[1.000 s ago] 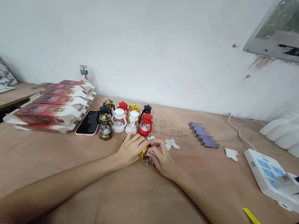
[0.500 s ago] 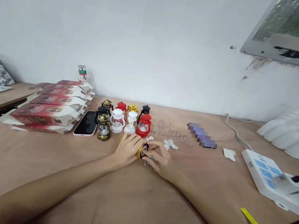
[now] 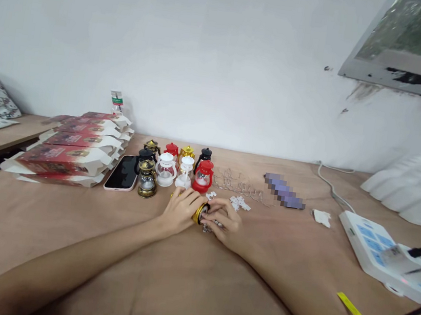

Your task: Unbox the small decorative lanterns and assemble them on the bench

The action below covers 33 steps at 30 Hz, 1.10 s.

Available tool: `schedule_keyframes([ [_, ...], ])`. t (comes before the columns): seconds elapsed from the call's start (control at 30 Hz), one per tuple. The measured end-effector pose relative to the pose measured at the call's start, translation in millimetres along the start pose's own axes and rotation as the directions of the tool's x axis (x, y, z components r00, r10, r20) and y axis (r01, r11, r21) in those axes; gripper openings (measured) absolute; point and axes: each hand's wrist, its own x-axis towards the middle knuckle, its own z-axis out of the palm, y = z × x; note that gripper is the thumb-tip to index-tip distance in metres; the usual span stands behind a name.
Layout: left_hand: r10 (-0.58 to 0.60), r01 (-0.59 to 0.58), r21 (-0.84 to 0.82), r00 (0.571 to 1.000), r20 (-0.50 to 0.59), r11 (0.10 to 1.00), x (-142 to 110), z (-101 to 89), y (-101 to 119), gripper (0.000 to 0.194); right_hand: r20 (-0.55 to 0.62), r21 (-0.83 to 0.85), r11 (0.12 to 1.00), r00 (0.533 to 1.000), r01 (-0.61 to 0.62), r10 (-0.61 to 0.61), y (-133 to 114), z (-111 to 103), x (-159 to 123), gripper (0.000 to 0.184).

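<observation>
My left hand (image 3: 180,211) is wrapped round a small gold lantern (image 3: 196,214) lying on its side, its underside turned to the right. At that base my right hand (image 3: 228,226) has its thumb and fingertips pinched together; what they hold, if anything, is too small to make out. Small shiny metal pieces (image 3: 207,228) lie on the table under the right fingers. Just behind the hands stand several mini lanterns, among them a red lantern (image 3: 203,177), a white lantern (image 3: 166,170) and a bronze lantern (image 3: 147,180). White plastic bits (image 3: 239,203) lie beyond the right hand.
Bent wire pieces (image 3: 238,183) are spread behind the white bits. Left of the lanterns lie a phone (image 3: 122,173) and stacked red boxes (image 3: 63,159). To the right are a purple pixelated item (image 3: 284,191), a power strip (image 3: 374,241) with cables and a yellow tag (image 3: 356,311).
The lantern's base has turned to show more of its underside. My right fingertips have moved in against it. The whole view has shifted slightly.
</observation>
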Motion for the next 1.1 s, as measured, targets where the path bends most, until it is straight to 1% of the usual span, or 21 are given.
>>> schedule_keyframes([
  [0.3,0.011,-0.011,0.022,1.000,0.009,1.000,0.4,0.2,0.4,0.014,0.007,-0.006,0.999,0.999,-0.042,0.042,0.3,-0.5,0.0,0.007],
  [0.63,0.045,-0.045,0.037,0.999,-0.013,0.998,1.8,-0.7,1.4,0.015,0.018,0.021,0.997,0.997,-0.076,0.076,1.4,-2.5,0.1,0.005],
  [0.77,0.044,-0.045,0.040,0.999,0.009,0.998,1.2,-0.5,1.1,0.015,0.034,0.016,0.996,0.996,-0.086,0.086,1.3,-3.4,0.8,0.006],
  [1.1,0.019,-0.019,0.029,1.000,0.019,0.999,1.2,-1.2,0.6,0.019,0.003,-0.036,0.999,0.999,-0.036,0.036,-0.5,0.1,-0.7,0.011],
])
